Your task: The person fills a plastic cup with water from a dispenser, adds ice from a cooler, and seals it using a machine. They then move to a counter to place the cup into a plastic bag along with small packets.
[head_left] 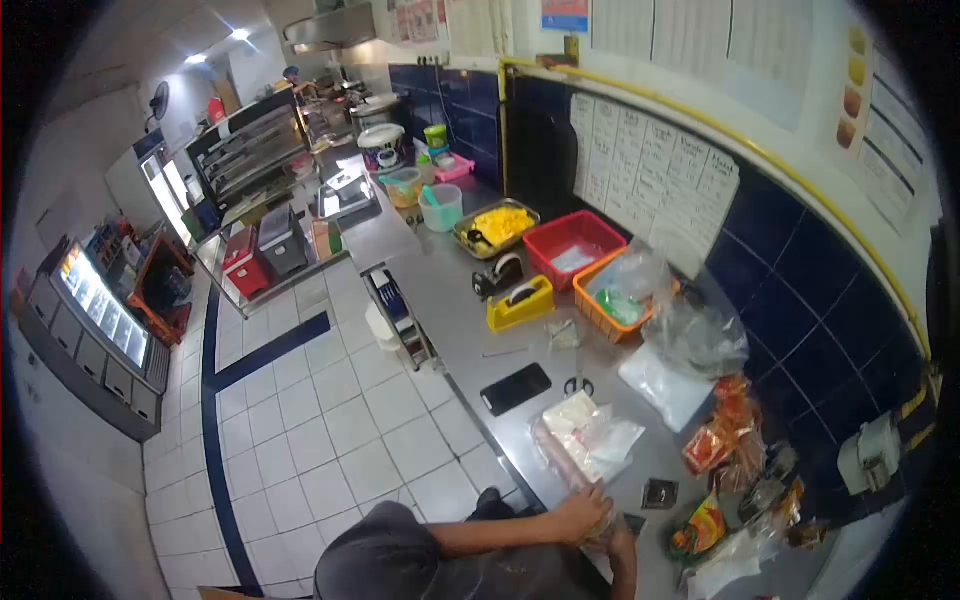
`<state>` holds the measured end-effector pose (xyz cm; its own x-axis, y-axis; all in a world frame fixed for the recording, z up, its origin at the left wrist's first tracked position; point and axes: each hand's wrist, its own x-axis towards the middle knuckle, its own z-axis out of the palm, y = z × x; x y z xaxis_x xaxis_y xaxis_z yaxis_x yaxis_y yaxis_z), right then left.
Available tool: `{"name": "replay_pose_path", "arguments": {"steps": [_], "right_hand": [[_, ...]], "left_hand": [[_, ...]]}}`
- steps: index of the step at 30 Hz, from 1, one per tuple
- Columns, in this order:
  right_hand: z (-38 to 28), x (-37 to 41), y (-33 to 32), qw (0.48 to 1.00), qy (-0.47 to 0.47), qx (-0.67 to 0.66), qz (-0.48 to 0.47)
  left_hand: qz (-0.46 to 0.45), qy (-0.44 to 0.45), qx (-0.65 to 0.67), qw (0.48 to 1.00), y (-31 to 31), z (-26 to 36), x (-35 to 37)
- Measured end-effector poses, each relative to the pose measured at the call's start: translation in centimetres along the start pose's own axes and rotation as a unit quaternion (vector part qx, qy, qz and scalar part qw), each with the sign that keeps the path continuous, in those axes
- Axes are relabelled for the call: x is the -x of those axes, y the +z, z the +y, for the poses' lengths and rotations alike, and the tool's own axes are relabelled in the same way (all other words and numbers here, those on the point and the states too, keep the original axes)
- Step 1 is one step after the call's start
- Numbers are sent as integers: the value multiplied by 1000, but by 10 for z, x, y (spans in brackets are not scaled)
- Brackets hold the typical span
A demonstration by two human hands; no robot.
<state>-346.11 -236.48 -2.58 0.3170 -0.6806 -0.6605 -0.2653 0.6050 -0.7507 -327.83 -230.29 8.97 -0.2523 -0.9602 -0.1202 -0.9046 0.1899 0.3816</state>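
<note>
Grey clothing point(375, 555) lies nearest the camera, and out past it the left grip point(585, 512) reaches over the near edge of the table point(455, 320), its fingers bent and clamped on thin clear plastic point(603, 528). Close by it, the right grip point(622, 545) is at the same plastic from the other side; whether its fingers are pressed together or apart, I cannot tell. With film this limp, a light pinch by the edge works best, one side steadied while the other shapes it, since a hard squeeze would bunch it and a sharp tug could tear it. Low, level wrists suit the cramped spot: a long clear-wrapped bundle point(590, 435) sits just beyond the left grip, easily nudged by the knuckles. Small movements also spare the dark square packet point(660, 493) beside the right grip and the bright packet point(702, 528) further to its right. Scissors point(578, 386) lie past the bundle, ahead of both grips, with a phone point(516, 388) to their left.
</note>
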Motion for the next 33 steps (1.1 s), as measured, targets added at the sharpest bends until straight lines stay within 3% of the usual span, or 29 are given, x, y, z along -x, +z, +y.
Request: {"name": "replay_pose_path", "arguments": {"steps": [2, 3, 5, 6, 7, 8, 9, 10, 12, 13, 15, 16, 18, 21, 23, 26, 28, 29, 31, 32, 33], "right_hand": [[70, -74, -41, 968, -172, 180, -41], [56, -61, -36, 967, -169, 187, -47], [-13, 16, -5, 928, -281, 245, 29], [0, 13, -13, 926, -276, 255, 28], [11, -6, -13, 933, -310, 180, 29], [14, -13, -14, 933, -343, 102, 30], [16, -17, -18, 932, -346, 104, 31], [11, -14, -15, 934, -346, 82, 37], [4, -5, -10, 935, -348, 58, 44], [-1, 2, -7, 952, -304, -8, 16], [-2, 6, -5, 962, -262, -74, -10], [-2, 7, -3, 960, -268, -77, -22], [-4, 7, 1, 957, -276, -80, -36], [-16, 16, 5, 970, -231, -70, -31], [-18, 4, 5, 960, -228, 156, 39], [-28, 14, 16, 959, -256, 118, 27], [-33, 22, 23, 973, -225, 43, 17], [-33, 24, 25, 980, -195, -25, 13], [-22, 23, 37, 970, -233, -62, 13], [-24, 35, 46, 967, -236, -95, 8], [-27, 47, 55, 963, -239, -127, 3]], "left_hand": [[71, -44, 0, 997, 28, -5, 2], [73, -51, 5, 996, 30, -6, 5], [64, -28, 79, 994, 20, -2, 13], [79, -11, 90, 993, 10, -6, 23], [85, -11, 93, 992, 13, -8, 31], [193, -36, 117, 974, 16, -11, 39], [297, -60, 138, 943, 17, -15, 44], [299, -58, 137, 942, 21, -17, 47], [313, -271, 242, 878, 38, -18, 52], [315, -268, 238, 879, 47, -27, 50], [109, -346, 313, 878, 68, -42, 43], [113, -344, 310, 879, 66, -42, 42], [99, -336, 495, 795, 64, -40, 41], [150, -317, 502, 791, 70, -42, 40], [162, -331, 541, 756, 71, -43, 38], [192, -365, 525, 745, 63, -35, 44], [268, -336, 733, 528, 49, -25, 48], [270, -340, 730, 527, 48, -26, 56], [152, -183, 865, 442, 45, -30, 72], [165, -238, 843, 453, 25, -18, 78], [170, -236, 845, 448, 20, -19, 86]]}}
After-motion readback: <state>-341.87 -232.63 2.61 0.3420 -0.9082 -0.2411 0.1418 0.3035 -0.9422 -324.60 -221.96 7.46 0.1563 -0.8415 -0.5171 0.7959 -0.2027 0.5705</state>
